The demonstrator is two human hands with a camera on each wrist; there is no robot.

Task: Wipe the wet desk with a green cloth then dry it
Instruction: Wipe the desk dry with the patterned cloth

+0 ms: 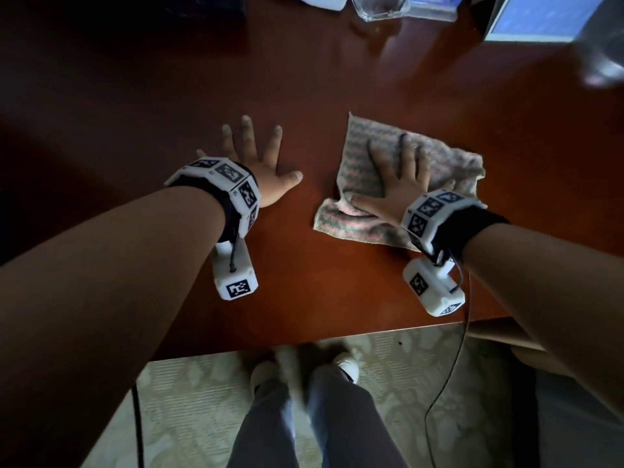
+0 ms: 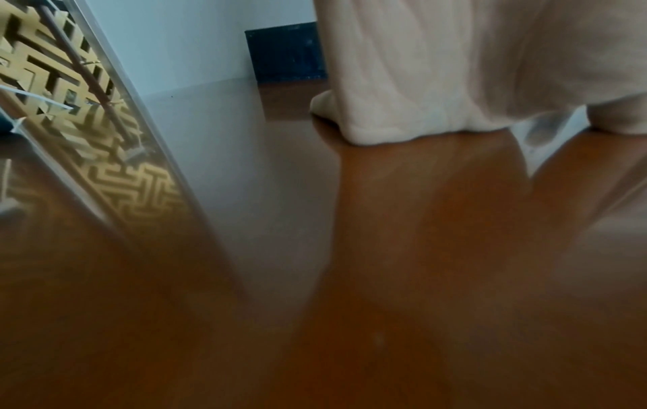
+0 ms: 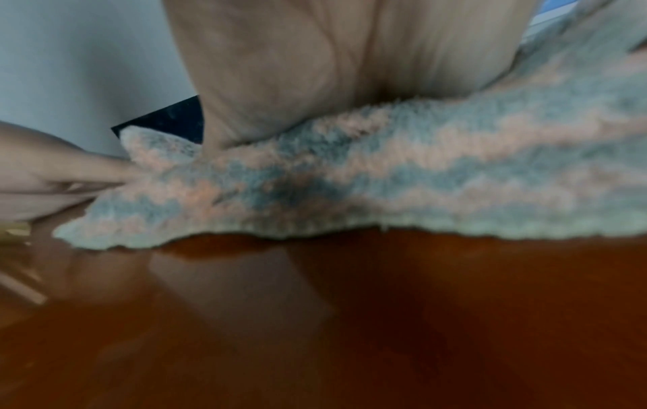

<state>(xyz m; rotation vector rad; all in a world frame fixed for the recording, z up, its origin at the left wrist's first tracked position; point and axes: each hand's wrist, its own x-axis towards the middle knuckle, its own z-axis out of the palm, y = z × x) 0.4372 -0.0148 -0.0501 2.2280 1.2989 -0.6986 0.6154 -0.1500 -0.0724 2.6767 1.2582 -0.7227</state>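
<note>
A green-and-pink striped cloth lies rumpled on the glossy reddish-brown desk, right of centre. My right hand presses flat on top of it, fingers spread and straight. In the right wrist view the cloth bunches under the palm, and the desk in front of it shines. My left hand rests flat on the bare desk to the cloth's left, fingers splayed, holding nothing. The left wrist view shows that palm against the desk.
At the desk's far edge stand a clear glass container, a blue box and a dark object at the far left. The near desk edge runs above patterned flooring, my legs and a hanging cable.
</note>
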